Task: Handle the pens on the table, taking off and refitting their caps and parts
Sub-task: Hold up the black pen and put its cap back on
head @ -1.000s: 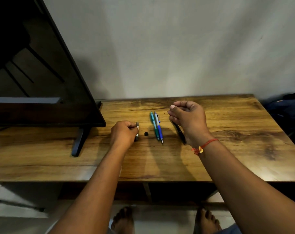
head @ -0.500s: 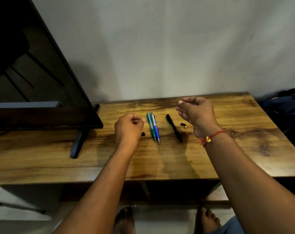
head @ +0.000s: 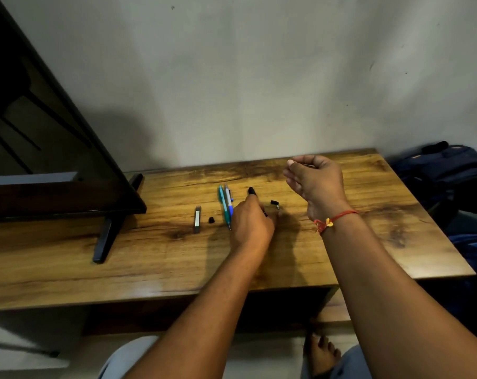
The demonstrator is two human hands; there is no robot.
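Mid-table, left hand covers the black pen

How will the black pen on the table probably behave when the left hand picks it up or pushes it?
The black pen looks like a slim, straight barrel, so it is probably stiff and light. Lying flat on the smooth wooden table, it may roll if pushed sideways. The left hand covers most of it, so any clip is hidden.
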